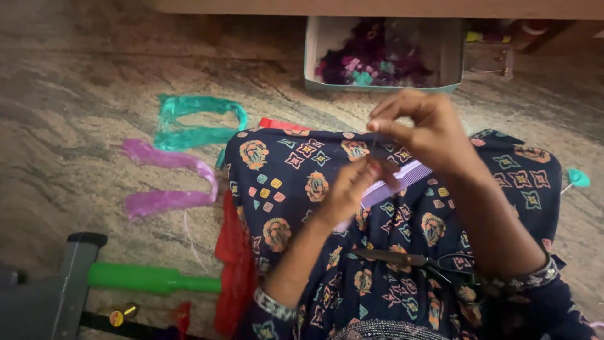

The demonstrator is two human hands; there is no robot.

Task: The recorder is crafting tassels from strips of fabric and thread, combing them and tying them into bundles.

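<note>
You sit on a mottled stone floor; ahead, a wooden furniture edge runs above an open cardboard box.

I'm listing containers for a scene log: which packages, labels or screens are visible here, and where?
Open cardboard box: top centre on the floor, rectangular, pale teal walls, filled with purple and teal scraps.
No labels, signs or screens can be made out.

Dim, soft indoor light; weak shadows; whole frame slightly blurred, hands smeared.
</note>
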